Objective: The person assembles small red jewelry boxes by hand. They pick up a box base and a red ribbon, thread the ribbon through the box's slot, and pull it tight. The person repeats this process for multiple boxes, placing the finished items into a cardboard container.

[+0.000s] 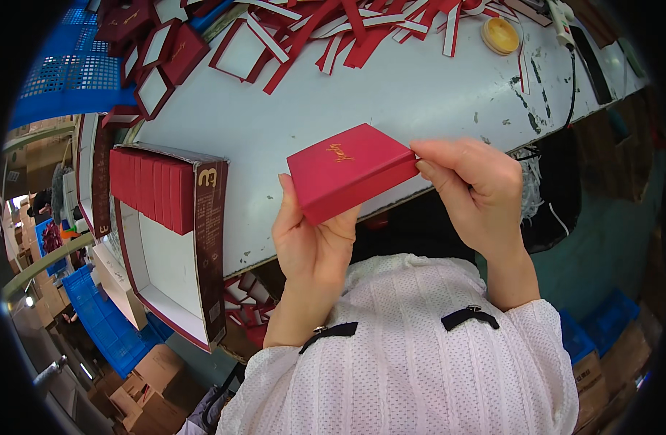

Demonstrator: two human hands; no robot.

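A flat red gift box [351, 170] with gold lettering on its lid is held up over the near edge of the table. My left hand [315, 235] grips it from below, thumb against its left side and fingers under the base. At the box's right corner, my right hand [474, 185] has thumb and forefinger pinched together on the edge. The lid looks closed. To the left, an open carton [211, 239] holds a row of similar red boxes [152, 187] standing on edge at its far end.
On the white table [260, 130] lie red and white strips [355, 36] and several open box parts [239, 51] at the back. A round yellow tin [500, 36] sits at the far right. Blue crates [72, 61] stand at the left, and brown cartons [163, 370] below.
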